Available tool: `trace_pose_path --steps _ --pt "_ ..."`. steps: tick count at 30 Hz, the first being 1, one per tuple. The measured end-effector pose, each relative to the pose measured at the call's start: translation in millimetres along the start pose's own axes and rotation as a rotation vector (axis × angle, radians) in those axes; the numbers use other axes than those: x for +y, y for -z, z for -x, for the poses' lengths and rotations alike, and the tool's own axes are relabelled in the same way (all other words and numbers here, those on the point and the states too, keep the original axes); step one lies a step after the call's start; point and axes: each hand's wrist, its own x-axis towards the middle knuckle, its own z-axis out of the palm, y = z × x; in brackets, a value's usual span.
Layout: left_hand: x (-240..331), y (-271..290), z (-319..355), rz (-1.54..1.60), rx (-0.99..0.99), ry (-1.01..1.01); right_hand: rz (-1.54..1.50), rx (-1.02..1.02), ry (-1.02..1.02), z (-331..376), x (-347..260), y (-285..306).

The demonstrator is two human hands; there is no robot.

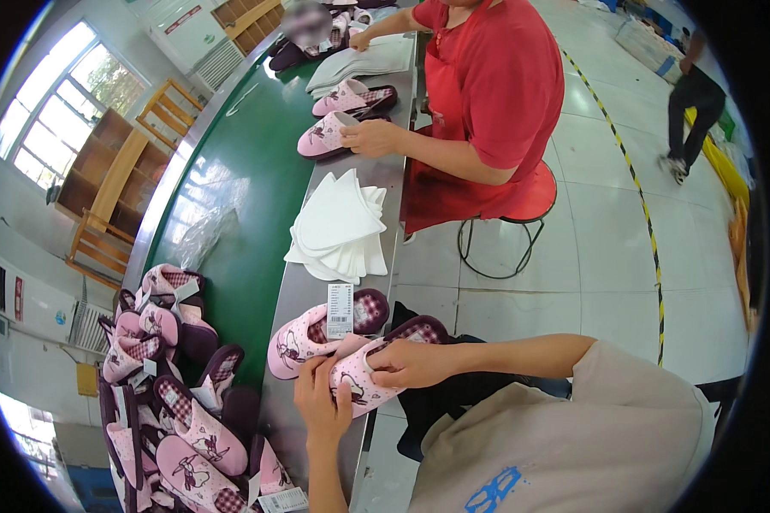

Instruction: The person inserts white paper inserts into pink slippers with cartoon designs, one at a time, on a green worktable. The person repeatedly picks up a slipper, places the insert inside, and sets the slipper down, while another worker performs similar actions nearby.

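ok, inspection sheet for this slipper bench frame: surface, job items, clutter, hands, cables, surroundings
surface: green conveyor belt with a bare metal ledge along its near side.
job's things: pink slipper held over the ledge edge; its mate lies beside it with a white hang tag.
clutter: pile of pink slippers on the belt; stack of white paper sheets on the ledge.
grippers: left hand grips the slipper's toe end; right hand grips its opening.
cables: nothing seen.
surroundings: co-worker in a red top on a red stool handling another slipper; wooden shelves by a window; another person walking on the tiled floor.
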Motion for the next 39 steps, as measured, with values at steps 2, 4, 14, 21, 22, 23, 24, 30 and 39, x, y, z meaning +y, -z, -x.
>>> trace_pose_path --steps 2,4,14,21,22,23,24,30,39 --pt "-9.8 -1.5 6.5 0.042 -0.024 0.011 0.032 0.007 0.029 -5.4 2.1 1.6" --pt "-13.2 -0.7 4.6 -0.002 -0.05 -0.056 0.081 0.036 0.042 -8.2 4.3 0.8" --pt "-21.7 -5.0 8.2 -0.005 -0.07 -0.186 0.1 -0.019 -0.026 -30.4 1.2 -5.2" --pt "-17.7 -8.3 7.1 0.032 -0.032 -0.165 0.178 0.026 0.064 -35.5 10.9 -14.0" --pt "-17.3 -9.0 6.2 0.039 -0.032 -0.163 0.19 0.039 0.09 -36.2 8.7 -14.8" --pt "-16.2 -10.7 5.3 0.058 -0.002 -0.16 0.202 0.053 0.116 -36.6 4.9 -15.8" --pt "-14.0 -11.7 3.0 0.057 0.01 -0.17 0.213 0.068 0.142 -36.8 2.2 -15.9" --pt "1.5 -7.4 -16.2 0.019 -0.034 -0.205 0.172 0.035 0.005 -34.7 7.8 -10.9" --pt "-18.0 13.2 -9.1 -0.074 -0.148 -0.171 0.233 0.099 0.211 -2.8 -18.0 -5.4"
